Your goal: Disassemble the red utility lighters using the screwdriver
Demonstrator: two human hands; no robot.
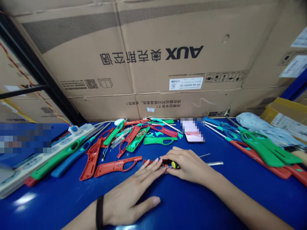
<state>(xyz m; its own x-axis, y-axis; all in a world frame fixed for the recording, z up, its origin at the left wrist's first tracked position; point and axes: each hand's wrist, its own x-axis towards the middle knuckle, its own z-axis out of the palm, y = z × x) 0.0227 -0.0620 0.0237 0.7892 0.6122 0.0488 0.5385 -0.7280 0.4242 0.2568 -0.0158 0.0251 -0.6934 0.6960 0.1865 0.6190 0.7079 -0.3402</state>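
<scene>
My left hand (129, 195) lies with its fingers stretched out and thumb apart, its fingertips over a red lighter housing (146, 162). My right hand (187, 164) is curled round a screwdriver (176, 164) whose yellow-and-black handle end shows at the palm. Its thin shaft appears to stick out to the right behind the hand. The fingertips of my right hand meet the housing beside my left fingers, and most of that piece is hidden. A silver lighter tube (216, 164) pokes out past my right hand. Just left lies an open red housing half (110, 167).
Red and green housing parts (160, 140) and metal bits lie behind my hands. A phone (192, 131) is at the back. Whole lighters stand in groups at right (263, 147) and left, by a power strip (50, 150). A large carton (148, 73) walls the back.
</scene>
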